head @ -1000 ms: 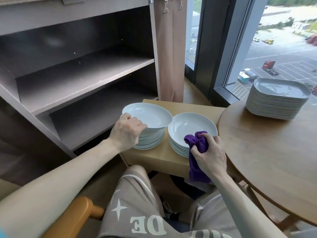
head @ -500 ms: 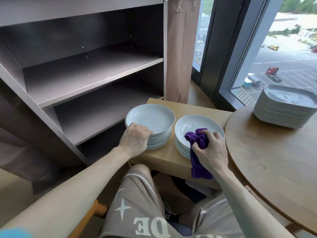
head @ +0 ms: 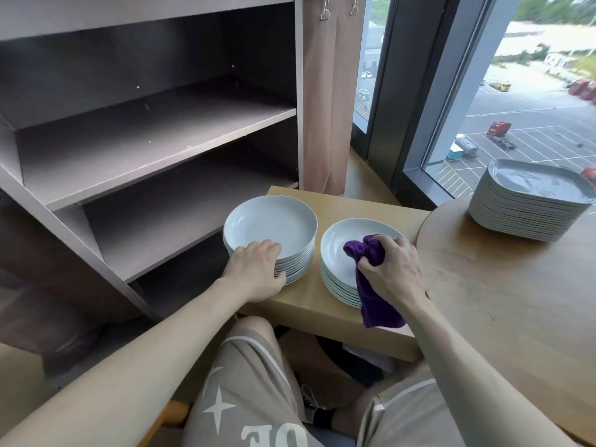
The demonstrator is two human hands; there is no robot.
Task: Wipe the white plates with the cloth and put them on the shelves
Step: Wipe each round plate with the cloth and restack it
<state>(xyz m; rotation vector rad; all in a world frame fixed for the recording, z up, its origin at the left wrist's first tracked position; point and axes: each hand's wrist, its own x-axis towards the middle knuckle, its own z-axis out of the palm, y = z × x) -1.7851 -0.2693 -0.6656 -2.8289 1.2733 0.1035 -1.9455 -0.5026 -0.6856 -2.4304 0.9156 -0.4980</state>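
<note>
Two stacks of white plates stand side by side on a low wooden table (head: pixel 300 304). My left hand (head: pixel 254 269) grips the near rim of the left stack (head: pixel 271 224), fingers curled over the top plate and thumb against the stack's side. In my right hand (head: pixel 393 272) is a bunched purple cloth (head: pixel 367 251), which rests on the top plate of the right stack (head: pixel 338 253); the cloth's tail hangs over the near edge. The grey shelf unit (head: pixel 154 162) stands to the left, with bare boards.
A round wooden table (head: pixel 503 301) on the right carries a stack of grey squarish plates (head: pixel 529 204). Behind it are a window and a brown curtain (head: pixel 325 108). My knees sit under the low table, and a wooden chair arm (head: pixel 171 414) is at lower left.
The top plate of the left stack, raised and tilted in my left hand a second ago, now lies flat on its stack. My right hand with the cloth stays on the right stack.
</note>
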